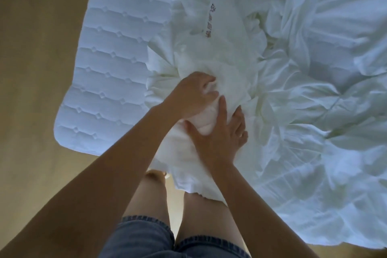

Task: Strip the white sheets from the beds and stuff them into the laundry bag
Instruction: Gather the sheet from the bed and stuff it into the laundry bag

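Bare quilted mattress [109, 73] is showing at the left. The left hand [193, 94] is clenching a wad of white sheet [303, 111], and the right hand [219, 132] is pressing that wad with fingers splayed. The loose bulk is trailing off rightward across the bed.

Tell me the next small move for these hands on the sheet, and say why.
Probably pull the left hand back toward the body, dragging more white sheet into the wad. It grips a fistful, the right hand presses flat on the wad at the bed's edge, and the quilted mattress is bare only at the left; much sheet lies crumpled to the right.
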`<state>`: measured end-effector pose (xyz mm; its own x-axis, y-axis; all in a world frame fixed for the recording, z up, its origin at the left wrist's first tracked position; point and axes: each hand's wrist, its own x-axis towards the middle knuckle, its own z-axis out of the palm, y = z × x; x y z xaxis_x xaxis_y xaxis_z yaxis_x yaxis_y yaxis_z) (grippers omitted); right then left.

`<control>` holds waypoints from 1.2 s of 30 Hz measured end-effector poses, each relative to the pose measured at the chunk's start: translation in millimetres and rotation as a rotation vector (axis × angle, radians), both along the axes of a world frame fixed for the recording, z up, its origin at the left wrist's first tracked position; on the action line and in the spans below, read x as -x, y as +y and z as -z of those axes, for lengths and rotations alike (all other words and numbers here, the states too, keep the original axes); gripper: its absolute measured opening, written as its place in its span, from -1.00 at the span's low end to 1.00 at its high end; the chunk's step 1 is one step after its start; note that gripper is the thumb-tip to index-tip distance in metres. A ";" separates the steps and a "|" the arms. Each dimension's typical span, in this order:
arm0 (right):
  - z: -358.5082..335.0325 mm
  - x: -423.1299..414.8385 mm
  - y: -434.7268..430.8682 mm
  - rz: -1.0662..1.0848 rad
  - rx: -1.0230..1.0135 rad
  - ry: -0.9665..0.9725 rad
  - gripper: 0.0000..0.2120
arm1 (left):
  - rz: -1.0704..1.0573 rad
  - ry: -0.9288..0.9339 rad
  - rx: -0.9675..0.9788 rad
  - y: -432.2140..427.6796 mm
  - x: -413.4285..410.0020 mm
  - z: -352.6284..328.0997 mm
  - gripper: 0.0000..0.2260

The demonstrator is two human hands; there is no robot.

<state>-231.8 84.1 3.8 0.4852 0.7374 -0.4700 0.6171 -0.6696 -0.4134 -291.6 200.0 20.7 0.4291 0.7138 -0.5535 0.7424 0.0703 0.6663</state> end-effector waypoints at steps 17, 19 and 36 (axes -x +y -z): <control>83.8 -64.1 47.7 -0.104 -0.111 -0.148 0.09 | 0.156 0.347 0.118 113.7 4.1 108.9 0.32; 83.9 -62.5 44.2 -0.096 -0.154 -0.155 0.07 | 0.113 0.278 0.238 110.7 8.5 108.5 0.34; 69.4 80.8 80.6 -0.644 -0.342 0.115 -0.23 | -0.601 -0.048 0.745 13.2 241.2 53.1 -0.47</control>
